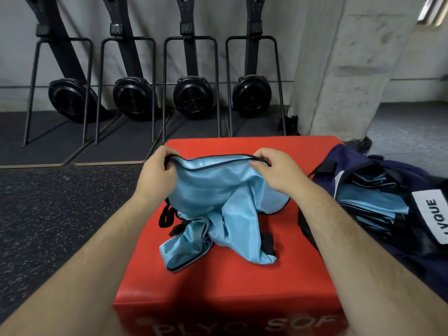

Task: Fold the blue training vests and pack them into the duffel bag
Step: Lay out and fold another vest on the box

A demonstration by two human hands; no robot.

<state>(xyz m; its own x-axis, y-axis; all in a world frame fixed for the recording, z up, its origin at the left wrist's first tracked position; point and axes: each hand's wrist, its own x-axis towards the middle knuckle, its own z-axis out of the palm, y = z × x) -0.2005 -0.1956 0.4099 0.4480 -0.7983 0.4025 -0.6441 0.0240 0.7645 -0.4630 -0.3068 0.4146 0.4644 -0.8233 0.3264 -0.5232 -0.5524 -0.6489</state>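
Two hands hold one vest (218, 190) by its black-trimmed top edge, above the red box (242, 282). The left hand (157, 170) has its fingers curled round the edge at one end. The right hand (274, 173) pinches it at the other, thumb on top. That edge is stretched between them, sagging a little. Everything below hangs in a twisted bunch, and its lower end lies crumpled on the box. Whether the lump near the left front is part of this vest or a second one, I cannot tell.

The main risk, as I judge it, is folding while the cloth is twisted, which would leave a lopsided bundle. The fabric looks thin and slippery, so a loose pinch could let one corner slide out and drop the whole thing. Black loops (167, 217) lie under the bunch and could snag or get dragged along if the vest is lifted quickly. The pile also sits close to the box's left edge, so a careless tug could sweep it onto the floor (60, 202).

The bag (351, 161) lies open just beside the box on the right, with folded vests (371, 202) stacked inside. A bulky fold pushed in there could upset that stack.
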